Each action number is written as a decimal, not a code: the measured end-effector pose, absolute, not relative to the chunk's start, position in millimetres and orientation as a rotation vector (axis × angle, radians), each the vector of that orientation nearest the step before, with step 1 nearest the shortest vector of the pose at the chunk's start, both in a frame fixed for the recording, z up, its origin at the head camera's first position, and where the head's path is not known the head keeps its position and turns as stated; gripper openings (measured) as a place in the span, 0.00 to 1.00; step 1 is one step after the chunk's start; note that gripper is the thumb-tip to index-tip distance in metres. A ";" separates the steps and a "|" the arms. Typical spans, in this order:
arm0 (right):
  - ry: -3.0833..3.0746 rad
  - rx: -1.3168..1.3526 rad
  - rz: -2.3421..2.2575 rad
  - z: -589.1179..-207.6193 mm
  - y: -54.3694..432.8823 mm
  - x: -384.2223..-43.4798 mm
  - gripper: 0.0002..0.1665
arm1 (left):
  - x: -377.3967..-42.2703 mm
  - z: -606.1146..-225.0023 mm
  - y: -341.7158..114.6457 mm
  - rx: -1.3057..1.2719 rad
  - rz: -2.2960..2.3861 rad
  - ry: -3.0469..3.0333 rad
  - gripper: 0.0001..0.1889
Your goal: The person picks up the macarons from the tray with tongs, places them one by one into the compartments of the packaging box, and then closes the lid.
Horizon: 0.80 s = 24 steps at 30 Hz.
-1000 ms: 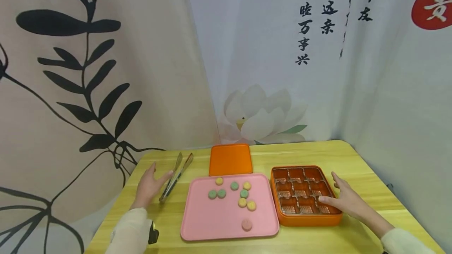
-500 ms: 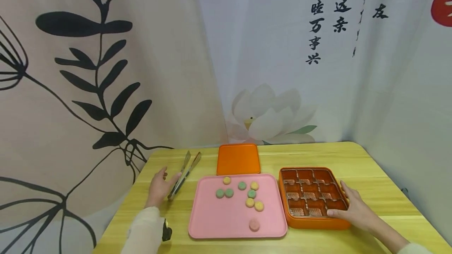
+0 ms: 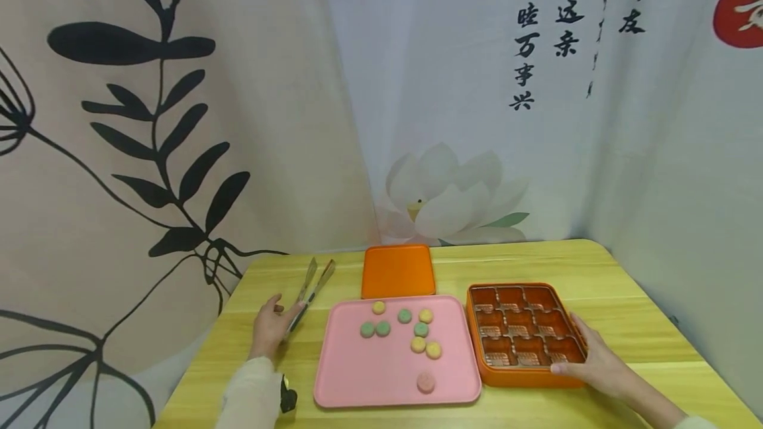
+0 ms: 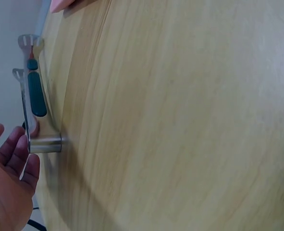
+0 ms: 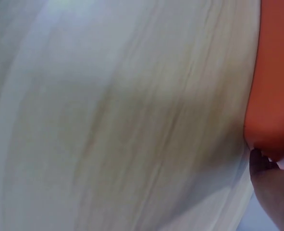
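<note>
Metal tongs [image 3: 308, 296] with dark green grips [image 4: 37, 94] lie at the table's left. My left hand [image 3: 271, 327] is beside them, fingers loosely bent; its thumb reaches the tongs in the head view. In the left wrist view, my left fingertips [image 4: 32, 168] are by the tongs' hinged end; contact is unclear. My right hand [image 3: 602, 363] holds the near right corner of an orange box [image 3: 530, 377], thumb at the front rim, fingers along the right side. The box has a clear divided insert [image 3: 518, 330]. The right wrist view shows the box's side [image 5: 278, 72].
A pink tray [image 3: 363, 386] between my hands bears several small round yellow and green pieces [image 3: 383, 328] and a larger pink one [image 3: 426, 382]. Behind it lies an orange lid [image 3: 398, 271]. The wooden table [image 3: 650, 330] meets a printed curtain [image 3: 298, 118] behind.
My left hand has closed in on the tongs, thumb now reaching them. My right hand has lowered from over the box's edge onto its near right corner. The head view has shifted slightly.
</note>
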State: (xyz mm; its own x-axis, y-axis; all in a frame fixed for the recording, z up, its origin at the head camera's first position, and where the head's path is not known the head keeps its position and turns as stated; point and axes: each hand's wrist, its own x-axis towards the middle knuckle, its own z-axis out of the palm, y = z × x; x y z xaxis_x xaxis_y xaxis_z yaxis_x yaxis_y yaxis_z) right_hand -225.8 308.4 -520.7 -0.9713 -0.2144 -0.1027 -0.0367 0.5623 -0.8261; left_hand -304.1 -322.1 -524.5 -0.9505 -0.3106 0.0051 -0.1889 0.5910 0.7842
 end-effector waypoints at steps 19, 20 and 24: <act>2.502 -0.150 -1.477 -528.9 308.9 -218.6 0.62 | -313.8 -542.9 -319.9 0.415 -1.265 -2.679 0.42; 2.495 -0.144 -1.482 -529.6 309.1 -218.8 0.62 | -314.3 -543.6 -319.6 0.422 -1.267 -2.681 0.41; 2.482 -0.129 -1.490 -532.0 309.5 -220.1 0.61 | -313.9 -542.4 -317.6 0.442 -1.263 -2.686 0.41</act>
State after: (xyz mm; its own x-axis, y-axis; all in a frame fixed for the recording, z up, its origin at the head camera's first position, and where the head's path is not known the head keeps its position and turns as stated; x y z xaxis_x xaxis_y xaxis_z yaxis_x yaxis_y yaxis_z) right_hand -220.1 309.5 -532.0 -0.9665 -0.1993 -0.1617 0.0490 0.4753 -0.8785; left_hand -313.9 -317.6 -542.4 -0.9469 -0.3215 0.0019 -0.2036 0.6042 0.7704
